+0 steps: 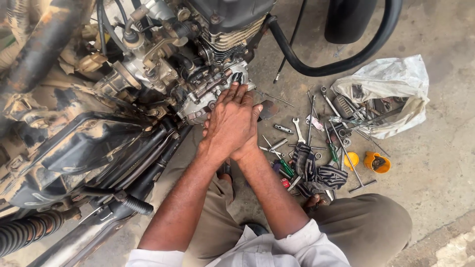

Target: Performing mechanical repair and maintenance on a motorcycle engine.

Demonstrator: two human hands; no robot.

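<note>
A motorcycle engine (217, 44) lies close in front of me, dirty with mud. My left hand (228, 121) rests flat with its fingers together against the grey side cover (195, 106) low on the engine. My right hand (254, 126) lies underneath it, mostly hidden. Only its outer edge and thumb show, next to a small dark metal plate (267, 110) on the ground. Whether the right hand holds anything I cannot tell.
Several spanners (298, 129), a green screwdriver (285, 167), a T-handle wrench (352, 170) and a striped cloth (311, 170) lie on the concrete to the right. Beyond are a yellow cap (352, 159), an orange cup (377, 162) and a plastic bag (391, 89) of tools. A footpeg (133, 203) and exhaust pipe (84, 237) lie at left.
</note>
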